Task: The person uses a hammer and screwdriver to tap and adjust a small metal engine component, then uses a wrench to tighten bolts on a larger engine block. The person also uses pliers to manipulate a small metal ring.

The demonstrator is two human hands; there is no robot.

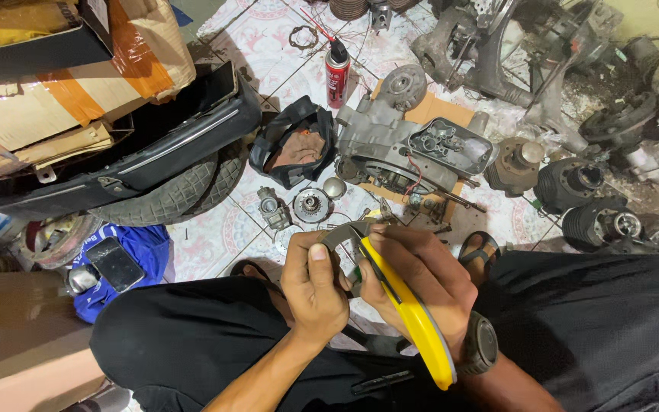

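Observation:
My left hand (313, 284) pinches a small grey metal part (335, 236) between thumb and fingers, just above my knees. My right hand (415, 276) grips yellow-handled pliers (413, 317), whose grey jaws (361, 229) close on that same part. A dark watch sits on my right wrist (480, 343). On the tiled floor ahead lies a grey engine casing (398, 145) on cardboard. A small carburettor (273, 208), a round toothed disc (311, 204) and a shiny dome cap (334, 187) lie between the casing and my hands.
A red spray can (337, 72) stands beyond a black bag (293, 141). A tyre (169, 194) and a long black seat (116, 164) lie left, under cardboard boxes (55, 84). Engine cylinders (570, 183) and other motor parts crowd the right. A phone (116, 263) rests on blue cloth.

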